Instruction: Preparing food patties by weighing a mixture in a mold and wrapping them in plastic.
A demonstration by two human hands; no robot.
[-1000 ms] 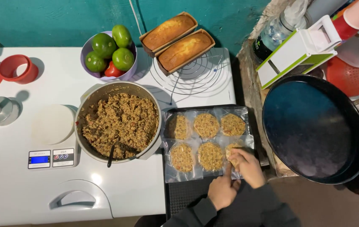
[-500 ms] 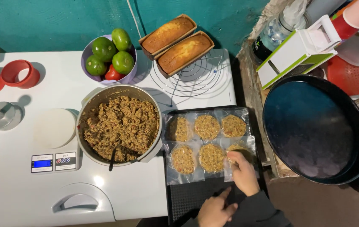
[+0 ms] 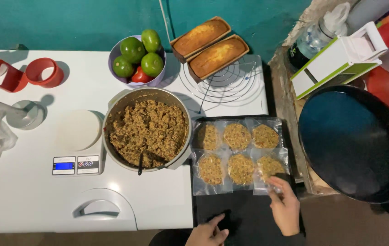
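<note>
1. The right hand (image 3: pixel 286 207) reaches over the dark tray (image 3: pixel 249 212), its fingertips touching the near edge of the clear plastic sheet (image 3: pixel 203 187) by the nearest-right patty (image 3: pixel 269 166); whether its grip pinches the sheet I cannot tell.
2. The left hand (image 3: pixel 208 232) rests at the tray's near edge, fingers loosely apart, grip on nothing.
3. Six flat round patties lie in two rows on the sheet.
4. Just left, on the white counter (image 3: pixel 30 200), stands a metal pot (image 3: pixel 146 130) of brown mince with a spoon handle (image 3: pixel 140 163) in it.
5. A kitchen scale (image 3: pixel 77 139) sits beside the pot.
6. Behind stand a bowl of green fruit (image 3: pixel 138 59) and two loaf cakes (image 3: pixel 209 45) on a wire rack (image 3: pixel 224 84).
</note>
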